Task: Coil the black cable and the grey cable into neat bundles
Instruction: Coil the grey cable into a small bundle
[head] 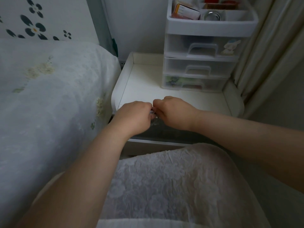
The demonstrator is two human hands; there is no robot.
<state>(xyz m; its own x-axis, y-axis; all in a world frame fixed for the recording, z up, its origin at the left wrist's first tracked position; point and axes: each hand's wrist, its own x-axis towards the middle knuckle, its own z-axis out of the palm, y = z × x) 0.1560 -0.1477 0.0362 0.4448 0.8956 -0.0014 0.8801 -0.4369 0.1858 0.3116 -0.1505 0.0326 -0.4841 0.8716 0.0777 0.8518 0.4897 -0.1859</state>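
My left hand (133, 116) and my right hand (174, 111) meet knuckle to knuckle over the front edge of the white bedside table (148, 83). Both have curled fingers. Between them they pinch a small pale grey piece that looks like the grey cable (153, 113). Most of it is hidden inside the fists. A short glimpse of it hangs just below the hands, against a dark opening. The black cable is not in view.
A clear plastic drawer unit (200, 68) with a filled top tray stands at the back right of the table. The bed (49, 96) lies close on the left and a curtain (271, 55) hangs on the right. A dark open compartment (172, 134) sits under the table top.
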